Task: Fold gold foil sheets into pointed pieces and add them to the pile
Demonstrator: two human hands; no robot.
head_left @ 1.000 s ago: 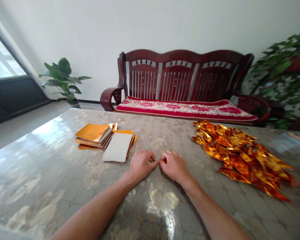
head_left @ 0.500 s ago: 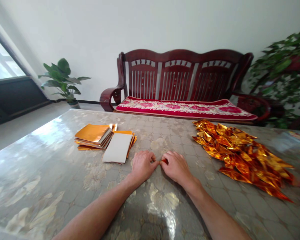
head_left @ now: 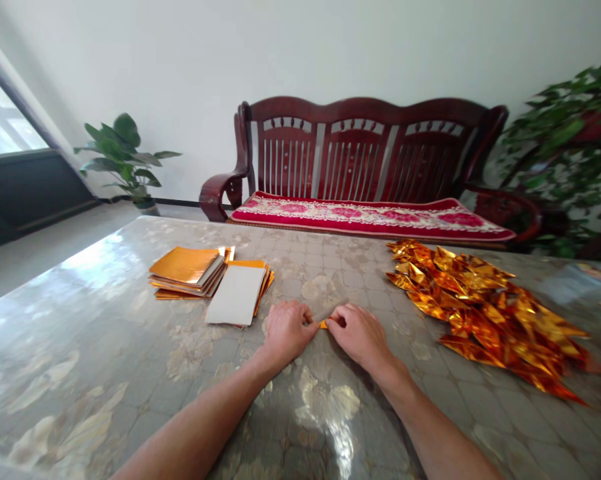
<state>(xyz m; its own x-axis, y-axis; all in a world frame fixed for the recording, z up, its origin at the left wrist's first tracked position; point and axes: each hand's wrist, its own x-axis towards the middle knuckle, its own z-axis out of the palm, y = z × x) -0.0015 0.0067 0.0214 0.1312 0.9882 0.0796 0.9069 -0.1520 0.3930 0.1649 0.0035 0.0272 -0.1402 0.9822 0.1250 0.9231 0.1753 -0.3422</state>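
– Since a moment ago the right hand (head_left: 361, 335) has slid a little to the right and toward the person. More of the gold foil piece (head_left: 324, 323) now shows between the two hands: a pale shiny flap above an orange edge, where only an orange tip peeked out before.

– And the left hand (head_left: 286, 331)?

– Hardly shifted. Its grip is curled tight, thumb and fingertips pinched on the left end of the piece, and the right grip is pinched on the other end. The piece sits low on the tabletop (head_left: 105, 320), near the white-backed sheets (head_left: 236, 297), with the stack of gold sheets (head_left: 186, 268) further left.

– What could go wrong from here?

– The foil looks thin and slick to me. If the hands pull apart too hard, it could tear along a crease. If either pinch slackens, the flap could spring open and the fold lose its line. The glossy tabletop probably gives little friction, so a loosened piece might skid away.

– Is the pile of folded gold pieces (head_left: 485, 310) at risk?

– It lies well apart on the right. Only a wide sweep of the right forearm would scatter it.
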